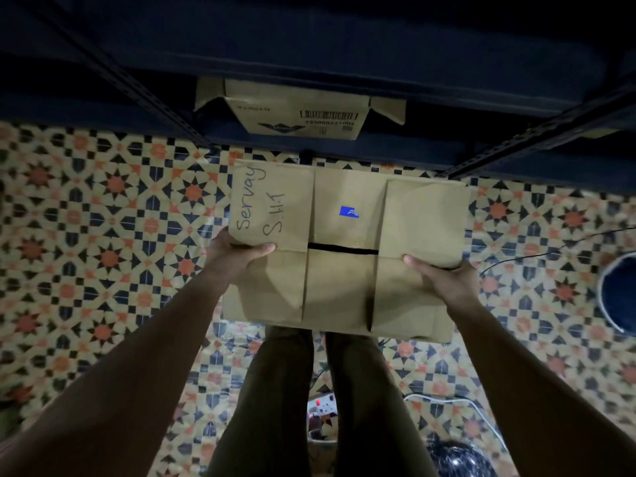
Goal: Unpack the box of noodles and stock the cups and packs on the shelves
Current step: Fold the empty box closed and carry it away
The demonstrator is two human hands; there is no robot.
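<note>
Both arms reached down and forward, and the left hand and right hand gripped opposite sides of one closed cardboard box, thumbs pressed on its top flaps, holding it between them above the patterned floor. Beyond the hands, a second box sat on the dark shelf.

Your box, held over the floor before the shelves

Your left hand is at the box's nine o'clock, your right hand at four; a second carton sits at twelve, in the shelving.
</note>
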